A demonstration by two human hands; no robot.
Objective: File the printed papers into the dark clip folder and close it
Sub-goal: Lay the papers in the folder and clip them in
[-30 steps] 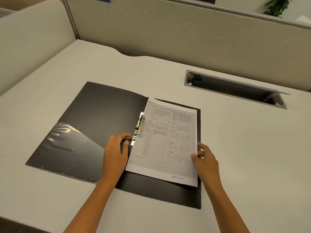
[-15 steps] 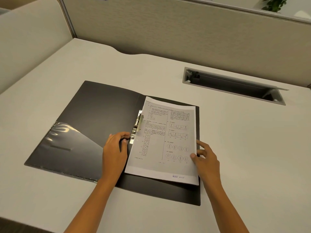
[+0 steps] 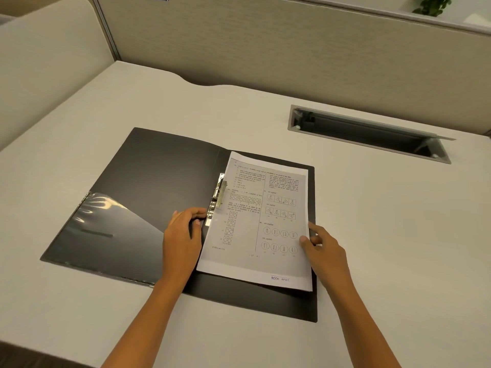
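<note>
The dark clip folder [image 3: 148, 187] lies open flat on the desk, with a clear plastic pocket [image 3: 106, 227] on its left flap. The printed papers [image 3: 263, 221] rest on its right half, their left edge at the metal clip [image 3: 216, 197] by the spine. My left hand [image 3: 183, 235] lies on the folder beside the spine, fingertips touching the lower end of the clip. My right hand [image 3: 322, 248] pinches the papers' right edge between thumb and fingers.
The pale desk [image 3: 385, 235] carries a recessed cable tray [image 3: 369, 134] with its lid raised at the back right. Beige partition panels [image 3: 265, 49] close off the back and left. A plant [image 3: 433, 5] shows above the partition.
The papers have slid slightly right and squared up on the folder's right half. Both hands stay in nearly the same places.
</note>
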